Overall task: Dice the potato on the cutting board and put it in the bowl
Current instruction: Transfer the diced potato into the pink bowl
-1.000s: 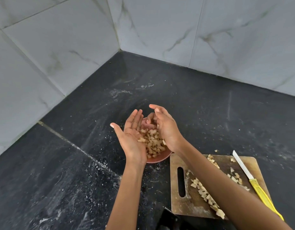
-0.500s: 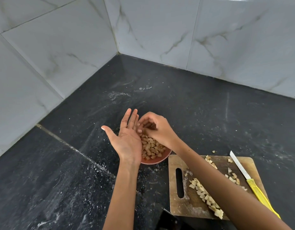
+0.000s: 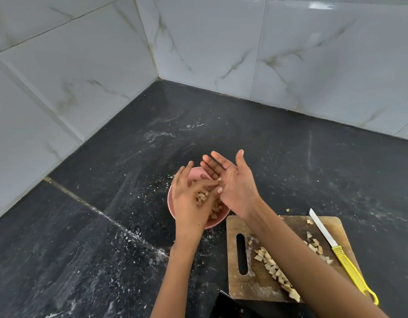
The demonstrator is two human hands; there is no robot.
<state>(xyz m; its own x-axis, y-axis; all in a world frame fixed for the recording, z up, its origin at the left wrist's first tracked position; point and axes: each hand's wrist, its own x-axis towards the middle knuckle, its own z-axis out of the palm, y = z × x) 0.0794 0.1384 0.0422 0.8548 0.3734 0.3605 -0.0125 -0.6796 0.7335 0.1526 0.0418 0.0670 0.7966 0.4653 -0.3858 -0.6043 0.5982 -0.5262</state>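
Over the pink bowl [image 3: 172, 204] of diced potato [image 3: 204, 197], the left hand [image 3: 190, 203] brushed the flat, open right hand [image 3: 233, 187], its fingers loosely extended.

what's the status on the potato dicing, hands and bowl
Left hand and right hand open over pink bowl. Diced potato pieces remain on wooden cutting board. Nothing obstructing.

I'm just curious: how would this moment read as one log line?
left hand: brushing right palm | right hand: open over bowl | cutting board: dice remain | knife: idle
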